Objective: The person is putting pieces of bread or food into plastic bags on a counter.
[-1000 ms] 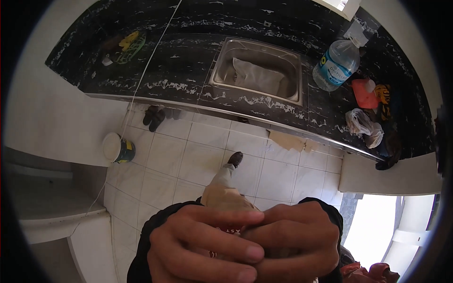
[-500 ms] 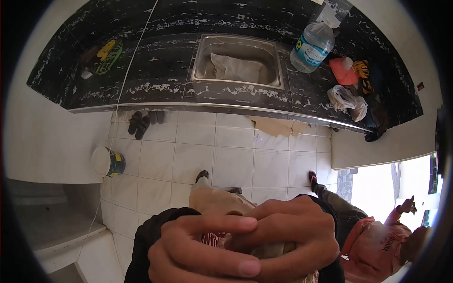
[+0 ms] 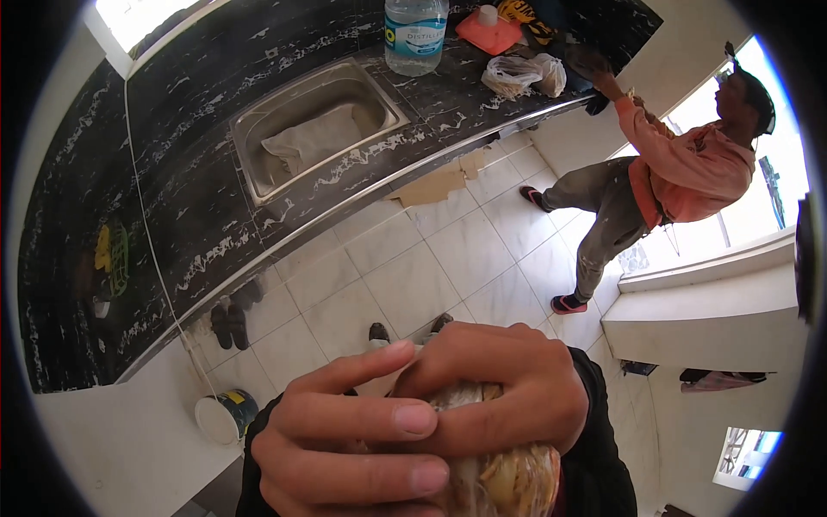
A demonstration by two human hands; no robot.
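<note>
My left hand (image 3: 345, 439) and my right hand (image 3: 500, 388) meet low in front of me, around a clear plastic-wrapped bundle (image 3: 517, 482) with brown and yellowish contents. What exactly is inside cannot be made out. The fingers of my right hand curl over its top. My left fingers reach across from the other side, their tips against the right hand and the wrapping. Both palms and the underside of the bundle are hidden.
Ahead runs a black marbled counter (image 3: 198, 207) with a steel sink (image 3: 250, 164) holding a whitish cloth or sack (image 3: 314, 138). A large water bottle (image 3: 415, 39), a red container (image 3: 489, 33) and plastic bags (image 3: 517, 76) stand right. A co-worker (image 3: 689, 172) reaches toward the counter's end. A bucket (image 3: 226, 416) sits left.
My view has turned to the right, and more of the wrapped bundle shows between my hands. The co-worker, low at the right before, now appears standing with arms stretched toward the counter.
</note>
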